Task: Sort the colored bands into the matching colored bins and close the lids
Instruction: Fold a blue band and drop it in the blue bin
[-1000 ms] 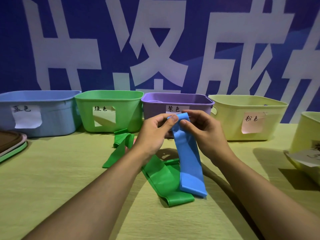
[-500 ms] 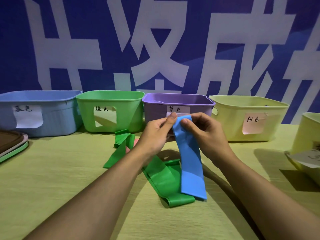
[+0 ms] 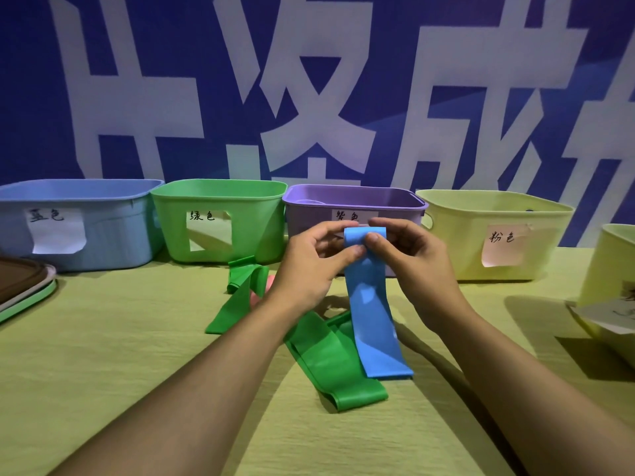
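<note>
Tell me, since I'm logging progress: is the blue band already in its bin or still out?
Out. Both the left hand and right hand pinch the blue band above the table; the blue bin stands far left.

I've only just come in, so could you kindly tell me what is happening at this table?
A person is sorting stretchy bands into coloured bins. Both the left hand and the right hand pinch the top of a blue band, whose lower end reaches down to the green bands lying on the table. The blue bin, green bin, purple bin and yellow bin stand open in a row behind.
</note>
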A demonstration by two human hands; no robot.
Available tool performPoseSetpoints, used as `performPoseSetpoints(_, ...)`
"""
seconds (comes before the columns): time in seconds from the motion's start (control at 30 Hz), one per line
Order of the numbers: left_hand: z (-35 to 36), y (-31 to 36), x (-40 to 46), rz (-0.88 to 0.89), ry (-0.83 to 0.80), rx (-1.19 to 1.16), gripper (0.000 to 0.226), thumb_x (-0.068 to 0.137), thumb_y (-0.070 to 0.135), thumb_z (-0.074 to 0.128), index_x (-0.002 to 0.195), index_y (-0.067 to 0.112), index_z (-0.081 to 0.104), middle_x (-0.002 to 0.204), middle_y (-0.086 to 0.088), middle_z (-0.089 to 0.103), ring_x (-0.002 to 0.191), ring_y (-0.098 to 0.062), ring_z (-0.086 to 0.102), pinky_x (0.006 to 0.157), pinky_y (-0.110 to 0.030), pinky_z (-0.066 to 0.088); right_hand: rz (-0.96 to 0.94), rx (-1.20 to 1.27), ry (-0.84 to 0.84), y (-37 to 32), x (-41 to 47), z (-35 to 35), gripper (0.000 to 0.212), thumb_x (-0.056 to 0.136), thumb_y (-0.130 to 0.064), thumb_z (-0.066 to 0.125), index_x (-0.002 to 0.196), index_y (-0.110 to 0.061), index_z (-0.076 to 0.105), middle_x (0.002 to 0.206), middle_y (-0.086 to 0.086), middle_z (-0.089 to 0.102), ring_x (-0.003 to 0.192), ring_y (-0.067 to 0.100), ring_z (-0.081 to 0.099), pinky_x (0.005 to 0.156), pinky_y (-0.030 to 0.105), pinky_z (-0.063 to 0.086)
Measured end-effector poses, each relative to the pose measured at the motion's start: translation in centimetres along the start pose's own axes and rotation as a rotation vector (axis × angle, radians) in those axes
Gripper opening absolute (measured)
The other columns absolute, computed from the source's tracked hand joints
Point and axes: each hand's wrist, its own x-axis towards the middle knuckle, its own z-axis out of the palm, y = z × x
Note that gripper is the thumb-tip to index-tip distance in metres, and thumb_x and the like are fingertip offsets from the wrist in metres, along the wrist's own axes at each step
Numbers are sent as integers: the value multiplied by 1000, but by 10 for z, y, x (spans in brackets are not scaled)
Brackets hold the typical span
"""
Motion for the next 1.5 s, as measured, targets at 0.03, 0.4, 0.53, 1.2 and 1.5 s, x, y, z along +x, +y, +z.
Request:
performPoseSetpoints(0.03, 0, 0, 0, 5, 0, 5, 36, 87, 1, 77, 116, 21, 71, 108, -6, 78, 104, -18, 74, 84, -30, 62, 3, -4, -5, 0, 0, 0, 24, 89, -23, 74, 113, -19, 75, 102, 1, 77, 97, 13, 71, 84, 29, 61)
performPoseSetpoints(0.4, -2, -6, 2, 57, 32, 98, 28, 87, 5, 78, 106, 25, 72, 101, -1, 79, 100, -17, 74, 89, -39, 62, 57, -5, -32, -2, -2, 4, 24, 83, -36, 68, 101, -22, 75, 94, -2, 78, 90, 6, 71, 78, 24, 59)
performPoseSetpoints(0.53, 0, -6, 2, 66, 10, 80, 21, 90, 6, 75, 99, 25, 72, 96, -1, 78, 94, -14, 73, 87, -37, 62, 71, -4, -28, -3, -2, 4, 29, 82, -41, 67, 100, -19, 76, 91, -2, 77, 89, 7, 71, 81, 29, 60)
performPoseSetpoints(1.2, 0, -6, 0, 65, 31, 117, 10, 97, 21, 68, 105, 20, 74, 101, -5, 78, 103, -24, 74, 92, -48, 60, 50, -41, -35, -3, -4, 4, 36, 83, -49, 67, 96, -16, 75, 90, 3, 75, 85, 9, 69, 74, 26, 55)
performPoseSetpoints(1.5, 1, -2, -1, 35, 48, 65, 13, 100, 22, 63, 104, 15, 73, 90, 1, 77, 85, -11, 74, 78, -31, 63, -68, -88, -148, 0, -3, 0, 33, 89, -28, 72, 121, -23, 69, 112, 0, 74, 109, 20, 69, 93, 45, 59)
